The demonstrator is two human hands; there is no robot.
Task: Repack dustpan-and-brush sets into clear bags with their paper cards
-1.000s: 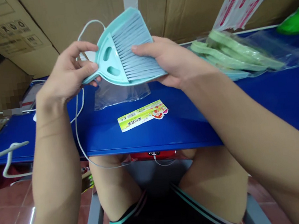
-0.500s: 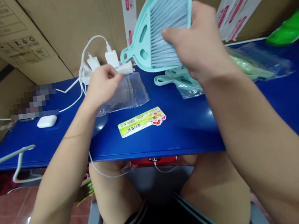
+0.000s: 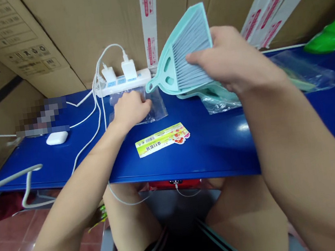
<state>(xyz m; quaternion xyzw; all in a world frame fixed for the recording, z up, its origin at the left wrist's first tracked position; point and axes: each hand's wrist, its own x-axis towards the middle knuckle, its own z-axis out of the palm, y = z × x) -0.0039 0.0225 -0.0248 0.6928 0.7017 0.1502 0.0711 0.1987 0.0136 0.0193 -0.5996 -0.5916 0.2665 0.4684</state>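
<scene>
Both hands: right hand (image 3: 226,58) grips mint broom (image 3: 190,50), left hand (image 3: 130,110) covers plastic bag (image 3: 157,109).

The right hand (image 3: 228,58) grips a mint-green plastic hand broom (image 3: 191,52) across its grey-blue bristles, holding it tilted above the blue tabletop (image 3: 220,151). The left hand (image 3: 131,109) lies palm down on a clear plastic bag (image 3: 158,110), just in front of a white power strip (image 3: 137,81) carrying two white chargers (image 3: 128,69). A printed card label (image 3: 162,139) lies on the near side of the bag. Under the broom sits another mint-green plastic piece (image 3: 212,92), partly hidden. Cardboard boxes (image 3: 81,30) stand along the far edge.
</scene>
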